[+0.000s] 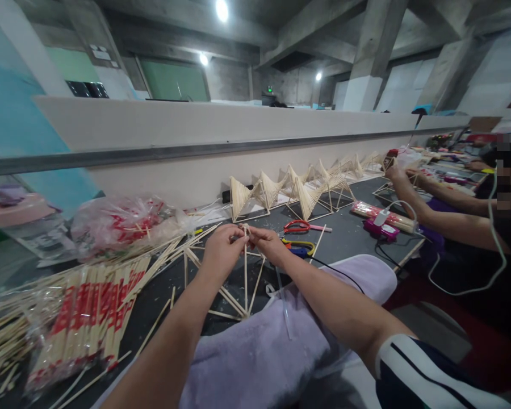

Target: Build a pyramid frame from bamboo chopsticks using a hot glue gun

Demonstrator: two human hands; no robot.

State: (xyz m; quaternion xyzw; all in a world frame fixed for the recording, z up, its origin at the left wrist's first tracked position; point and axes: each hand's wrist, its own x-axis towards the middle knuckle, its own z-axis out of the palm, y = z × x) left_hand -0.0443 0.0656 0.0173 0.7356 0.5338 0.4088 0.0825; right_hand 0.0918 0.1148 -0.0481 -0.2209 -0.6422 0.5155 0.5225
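Observation:
My left hand (226, 251) and my right hand (271, 246) meet at the top of a frame of wooden sticks (246, 278), which stands on the dark table in front of me. Both hands have closed fingers and pinch the top joint of the sticks from either side. The fingertips partly hide that joint. Just beyond my right hand lie red-handled scissors (297, 226) and a yellow-and-blue tool (300, 248). A lilac cloth (264, 352) covers the near table edge under my forearms.
Wrapped chopstick packs (89, 312) and loose sticks lie left, near a plastic bag (123, 224) and a pink-lidded jug (23, 221). Finished-looking stick structures (266, 193) line the back partition (238, 128). A purple power adapter (381, 229) sits right, near a co-worker's arms (426, 199).

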